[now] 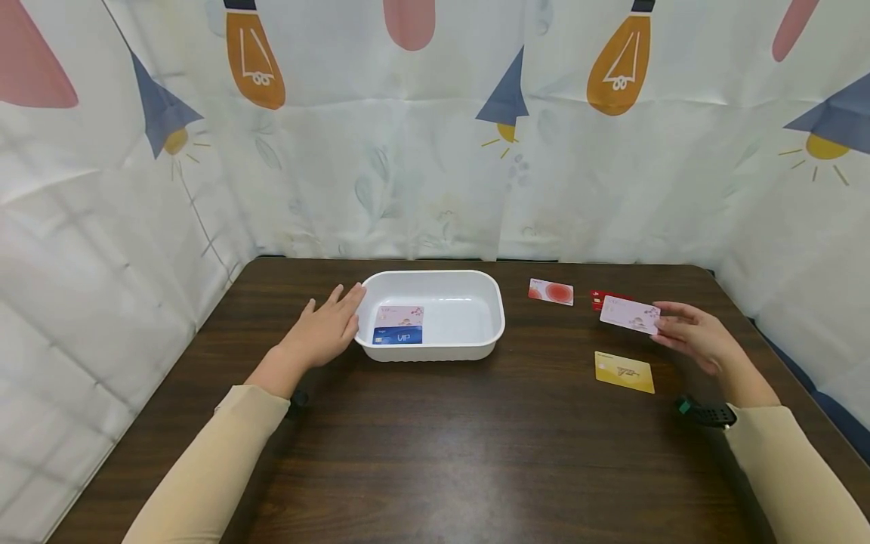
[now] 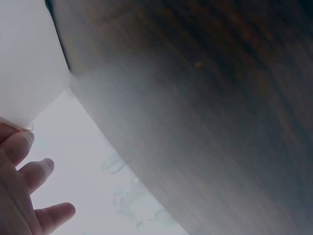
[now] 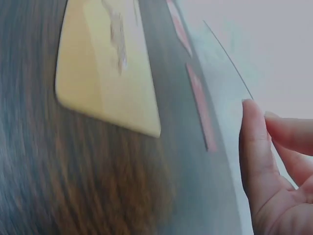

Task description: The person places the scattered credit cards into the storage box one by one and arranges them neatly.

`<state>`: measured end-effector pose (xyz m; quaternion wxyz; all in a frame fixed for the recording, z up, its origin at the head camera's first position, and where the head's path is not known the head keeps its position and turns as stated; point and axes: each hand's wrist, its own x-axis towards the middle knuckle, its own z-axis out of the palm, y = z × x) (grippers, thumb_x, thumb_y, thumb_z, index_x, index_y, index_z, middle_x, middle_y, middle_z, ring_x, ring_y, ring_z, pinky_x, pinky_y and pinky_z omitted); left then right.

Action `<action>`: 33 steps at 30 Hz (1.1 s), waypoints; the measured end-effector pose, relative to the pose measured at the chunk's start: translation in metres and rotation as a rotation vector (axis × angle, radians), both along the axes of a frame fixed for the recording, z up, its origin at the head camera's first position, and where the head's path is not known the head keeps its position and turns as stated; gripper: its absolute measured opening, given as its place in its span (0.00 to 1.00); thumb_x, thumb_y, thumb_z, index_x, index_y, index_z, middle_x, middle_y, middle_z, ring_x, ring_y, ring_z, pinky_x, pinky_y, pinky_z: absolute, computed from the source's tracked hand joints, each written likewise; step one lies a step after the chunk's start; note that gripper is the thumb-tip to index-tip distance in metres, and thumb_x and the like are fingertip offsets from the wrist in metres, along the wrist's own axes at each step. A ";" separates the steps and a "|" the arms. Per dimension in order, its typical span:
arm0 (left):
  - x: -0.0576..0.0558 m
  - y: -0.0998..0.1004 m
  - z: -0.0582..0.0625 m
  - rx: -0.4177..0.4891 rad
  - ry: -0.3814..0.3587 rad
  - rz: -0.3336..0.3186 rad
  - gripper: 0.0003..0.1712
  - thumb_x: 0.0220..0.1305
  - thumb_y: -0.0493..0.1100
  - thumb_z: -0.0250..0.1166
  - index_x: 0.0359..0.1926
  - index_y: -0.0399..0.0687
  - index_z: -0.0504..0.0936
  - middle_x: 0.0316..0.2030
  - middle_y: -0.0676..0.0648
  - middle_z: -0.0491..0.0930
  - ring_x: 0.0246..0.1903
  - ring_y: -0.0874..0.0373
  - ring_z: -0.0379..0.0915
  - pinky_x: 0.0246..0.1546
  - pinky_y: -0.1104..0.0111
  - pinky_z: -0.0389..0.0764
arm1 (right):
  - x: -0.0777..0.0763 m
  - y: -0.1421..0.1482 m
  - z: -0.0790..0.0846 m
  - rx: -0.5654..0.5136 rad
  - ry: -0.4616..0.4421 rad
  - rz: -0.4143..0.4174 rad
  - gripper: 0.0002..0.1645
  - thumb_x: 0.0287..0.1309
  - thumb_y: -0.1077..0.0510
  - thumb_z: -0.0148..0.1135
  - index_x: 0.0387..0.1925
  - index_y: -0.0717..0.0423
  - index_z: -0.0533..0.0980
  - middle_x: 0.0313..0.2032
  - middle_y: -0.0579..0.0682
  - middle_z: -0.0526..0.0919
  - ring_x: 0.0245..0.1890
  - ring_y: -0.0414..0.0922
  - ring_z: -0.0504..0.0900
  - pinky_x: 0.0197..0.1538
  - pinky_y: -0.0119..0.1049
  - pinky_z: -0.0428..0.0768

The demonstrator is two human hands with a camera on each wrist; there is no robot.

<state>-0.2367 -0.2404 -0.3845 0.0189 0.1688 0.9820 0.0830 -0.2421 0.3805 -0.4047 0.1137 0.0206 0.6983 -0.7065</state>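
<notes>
My right hand (image 1: pixel 700 338) pinches a pale pink card (image 1: pixel 625 313) by its right end, between thumb and fingers, at the right of the table. Behind that card, a red card (image 1: pixel 596 301) is partly hidden. Nearer to me lies a yellow card (image 1: pixel 624 372), large in the right wrist view. My left hand (image 1: pixel 322 329) rests at the left rim of a white tray (image 1: pixel 469 352), fingers extended; in the left wrist view its fingertips (image 2: pixel 45 166) show by the tray's edge. Inside the tray, a blue VIP card (image 1: pixel 397 335) overlaps a pink card (image 1: pixel 399 314).
A white card with red circles (image 1: pixel 551 292) lies between the tray and the red card. Everything stands on a dark wooden table (image 1: pixel 442 453). A patterned white curtain (image 1: pixel 435 174) hangs behind the table's far edge and along its sides.
</notes>
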 end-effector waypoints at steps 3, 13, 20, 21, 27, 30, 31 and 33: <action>0.000 0.000 0.000 -0.002 0.001 0.001 0.35 0.81 0.48 0.41 0.82 0.42 0.47 0.80 0.41 0.48 0.78 0.38 0.40 0.69 0.30 0.45 | 0.001 -0.006 0.004 -0.008 0.027 -0.004 0.18 0.71 0.67 0.60 0.49 0.38 0.79 0.41 0.42 0.81 0.38 0.38 0.84 0.45 0.33 0.85; -0.001 0.000 -0.001 0.004 -0.003 -0.004 0.35 0.81 0.47 0.41 0.82 0.42 0.47 0.80 0.41 0.48 0.78 0.38 0.40 0.69 0.30 0.43 | 0.008 -0.034 0.022 -0.076 0.080 -0.010 0.18 0.70 0.67 0.61 0.47 0.38 0.83 0.41 0.43 0.82 0.39 0.37 0.84 0.45 0.31 0.85; -0.002 0.000 0.000 -0.001 -0.002 -0.004 0.35 0.81 0.47 0.41 0.82 0.42 0.47 0.80 0.41 0.48 0.78 0.38 0.40 0.69 0.30 0.44 | 0.012 -0.056 0.032 -0.134 0.104 -0.005 0.18 0.70 0.67 0.62 0.49 0.40 0.83 0.42 0.44 0.83 0.40 0.38 0.84 0.45 0.31 0.85; -0.002 0.000 0.000 -0.002 -0.003 -0.004 0.35 0.81 0.47 0.41 0.82 0.42 0.47 0.80 0.41 0.48 0.78 0.38 0.40 0.69 0.30 0.44 | 0.012 -0.058 0.033 -0.142 0.107 -0.001 0.18 0.70 0.67 0.61 0.49 0.40 0.83 0.42 0.44 0.83 0.40 0.38 0.85 0.45 0.31 0.85; -0.002 0.000 0.000 0.000 -0.002 -0.005 0.35 0.81 0.48 0.41 0.82 0.42 0.48 0.80 0.41 0.49 0.78 0.38 0.41 0.69 0.30 0.45 | 0.011 -0.076 0.039 -0.163 0.122 0.027 0.19 0.71 0.68 0.59 0.50 0.41 0.82 0.43 0.45 0.82 0.41 0.38 0.84 0.46 0.31 0.85; -0.003 0.000 -0.001 -0.003 -0.001 -0.002 0.35 0.81 0.48 0.41 0.82 0.42 0.47 0.80 0.41 0.49 0.78 0.37 0.41 0.69 0.30 0.46 | 0.009 -0.084 0.042 -0.166 0.121 0.038 0.18 0.70 0.68 0.60 0.49 0.41 0.83 0.43 0.46 0.82 0.42 0.39 0.84 0.45 0.31 0.85; -0.003 0.000 -0.001 -0.004 0.000 -0.001 0.35 0.81 0.48 0.41 0.82 0.42 0.47 0.80 0.40 0.49 0.78 0.37 0.41 0.69 0.30 0.46 | 0.008 -0.087 0.043 -0.166 0.122 0.043 0.18 0.70 0.68 0.60 0.50 0.41 0.83 0.43 0.46 0.81 0.42 0.39 0.84 0.46 0.31 0.85; -0.003 0.000 -0.002 -0.008 -0.005 0.003 0.36 0.81 0.48 0.41 0.82 0.42 0.47 0.80 0.41 0.48 0.78 0.38 0.40 0.69 0.30 0.45 | 0.007 -0.092 0.044 -0.162 0.128 0.053 0.18 0.71 0.68 0.59 0.51 0.42 0.82 0.43 0.46 0.81 0.42 0.38 0.84 0.46 0.31 0.85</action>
